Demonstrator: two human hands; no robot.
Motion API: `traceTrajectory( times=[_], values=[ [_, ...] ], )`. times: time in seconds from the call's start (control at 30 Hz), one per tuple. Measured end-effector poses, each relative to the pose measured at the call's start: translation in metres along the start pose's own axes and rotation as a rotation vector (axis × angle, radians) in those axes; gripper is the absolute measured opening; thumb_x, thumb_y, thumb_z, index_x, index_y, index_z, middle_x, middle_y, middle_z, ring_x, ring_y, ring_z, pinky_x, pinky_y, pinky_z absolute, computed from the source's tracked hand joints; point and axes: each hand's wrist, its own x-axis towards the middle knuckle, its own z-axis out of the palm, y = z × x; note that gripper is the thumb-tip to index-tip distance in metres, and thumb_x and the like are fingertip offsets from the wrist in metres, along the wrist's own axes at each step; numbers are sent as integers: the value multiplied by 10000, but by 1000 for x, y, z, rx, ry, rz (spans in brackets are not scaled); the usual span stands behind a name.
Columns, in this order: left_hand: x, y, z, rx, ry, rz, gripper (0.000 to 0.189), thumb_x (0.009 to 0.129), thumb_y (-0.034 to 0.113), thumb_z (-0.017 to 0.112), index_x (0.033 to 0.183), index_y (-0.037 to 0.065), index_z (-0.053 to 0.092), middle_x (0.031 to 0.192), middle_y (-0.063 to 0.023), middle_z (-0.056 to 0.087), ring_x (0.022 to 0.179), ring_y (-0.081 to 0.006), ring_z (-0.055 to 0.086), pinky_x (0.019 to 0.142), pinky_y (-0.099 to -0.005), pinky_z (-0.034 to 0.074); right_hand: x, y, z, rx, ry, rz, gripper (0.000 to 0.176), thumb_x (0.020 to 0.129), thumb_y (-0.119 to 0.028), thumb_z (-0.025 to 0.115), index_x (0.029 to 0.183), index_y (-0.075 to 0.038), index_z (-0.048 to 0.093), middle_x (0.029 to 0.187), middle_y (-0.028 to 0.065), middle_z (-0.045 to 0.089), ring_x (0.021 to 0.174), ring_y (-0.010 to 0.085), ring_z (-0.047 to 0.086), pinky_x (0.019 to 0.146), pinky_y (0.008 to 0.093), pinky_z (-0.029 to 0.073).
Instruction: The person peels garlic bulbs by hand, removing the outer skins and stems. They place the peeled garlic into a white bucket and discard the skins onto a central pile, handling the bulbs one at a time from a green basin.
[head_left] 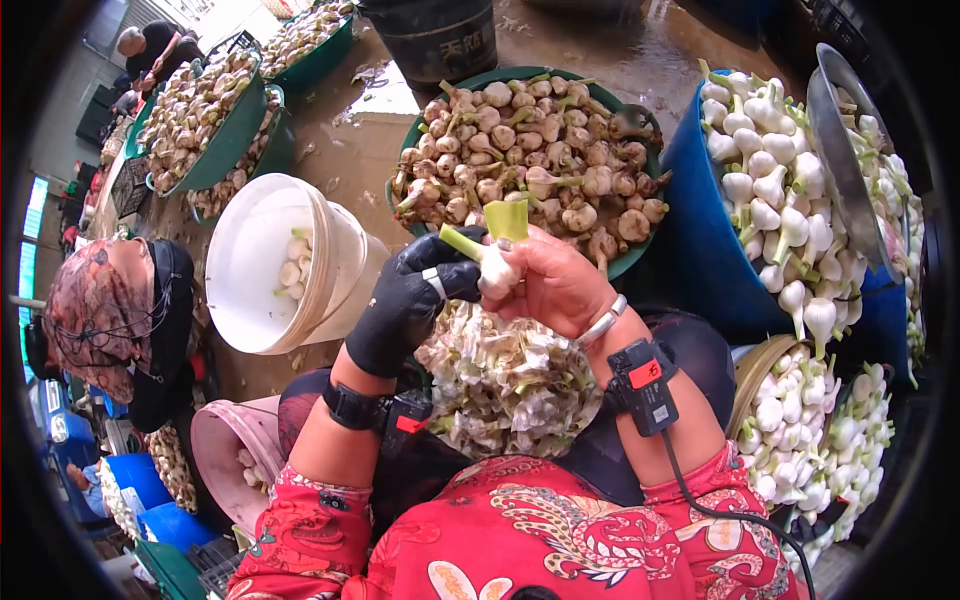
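My left hand (pixel 412 300) wears a black glove and pinches a white garlic bulb (pixel 497 268) by its side. My right hand (pixel 556 285), bare with a silver bangle, grips the same bulb from the right, its green cut stalk (pixel 507 219) sticking up between the two hands. Below the hands, a heap of peeled garlic skins (pixel 505 380) lies on my lap. Just beyond the hands sits a green basin (pixel 640 255) piled with unpeeled, dirty garlic.
A tilted white bucket (pixel 262 262) with a few peeled bulbs stands to the left. Blue tubs (pixel 700 240) of white peeled garlic fill the right side. A metal bowl (pixel 840 150) rests on them. A person in a patterned headscarf (pixel 95 310) sits at left. More green basins lie beyond.
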Motion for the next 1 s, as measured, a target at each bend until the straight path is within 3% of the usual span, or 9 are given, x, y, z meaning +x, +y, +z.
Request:
traceTrajectory(
  times=[0.3, 0.37, 0.4, 0.43, 0.57, 0.63, 0.77, 0.87, 1.0],
  values=[
    [12, -11, -9, 113, 96, 58, 204, 874, 99, 591, 1044, -10, 619, 942, -64, 650, 824, -146, 627, 725, -292, 520, 10, 13, 18, -277, 286, -269, 122, 898, -167, 582, 958, -63, 601, 817, 46, 598, 648, 167, 561, 573, 308, 462],
    [16, -8, -15, 46, 100, 62, 190, 872, 79, 573, 1032, -16, 611, 904, -67, 653, 800, -155, 628, 707, -293, 518, 11, 13, 14, -1450, 549, -1162, 103, 767, -91, 627, 859, -55, 601, 832, 84, 569, 790, 251, 553, 717, 375, 456],
    [18, -3, -21, 496, 74, 413, 179, 873, 60, 565, 1026, -22, 611, 886, -64, 651, 792, -159, 628, 690, -292, 520, 4, 11, 24, -1464, 493, -1263, 157, 662, -48, 623, 815, -49, 588, 866, 122, 548, 908, 318, 516, 820, 426, 411],
    [18, 2, -27, 950, 44, 763, 170, 874, 41, 556, 1019, -28, 612, 867, -60, 649, 784, -163, 629, 672, -291, 521, 0, 16, 25, -1556, 424, -1258, 119, 704, -55, 577, 822, -61, 594, 897, 107, 556, 917, 305, 518, 822, 410, 412],
    [16, -1, -31, 28, 122, 289, 293, 940, 210, 529, 1072, -44, 590, 970, -101, 649, 795, -168, 652, 694, -290, 542, 4, 55, 8, -1830, -82, -101, 163, 782, -109, 504, 862, -37, 626, 865, 178, 648, 842, 349, 624, 745, 465, 480],
    [12, 1, -26, -31, 124, 233, 306, 933, 228, 543, 1088, -31, 586, 969, -103, 650, 808, -178, 653, 690, -288, 541, -4, 51, 2, -1831, -207, -73, 163, 765, -144, 581, 860, -20, 627, 814, 215, 650, 786, 377, 639, 710, 473, 499],
    [19, -19, -30, 235, 86, 426, 245, 914, 110, 547, 1103, -45, 568, 1000, -118, 626, 865, -224, 646, 726, -340, 552, -2, 23, 2, -1288, 367, -338, 336, 692, -292, 755, 829, -27, 600, 793, 195, 637, 758, 367, 624, 667, 419, 496],
    [14, -6, -17, 997, 56, 865, 193, 844, -30, 564, 1034, -9, 593, 974, -147, 618, 881, -246, 632, 710, -346, 545, 1, 17, 7, -1018, 444, -505, 269, 726, -232, 731, 785, -24, 572, 771, 179, 624, 710, 336, 618, 629, 389, 489],
    [10, 13, -61, 741, 121, 674, 189, 856, -1, 565, 1038, -2, 613, 954, -133, 627, 871, -220, 624, 749, -303, 518, 1, -10, -6, -888, 553, -738, 148, 858, -142, 606, 761, -38, 566, 702, 55, 605, 601, 163, 591, 534, 305, 454]
  ],
)
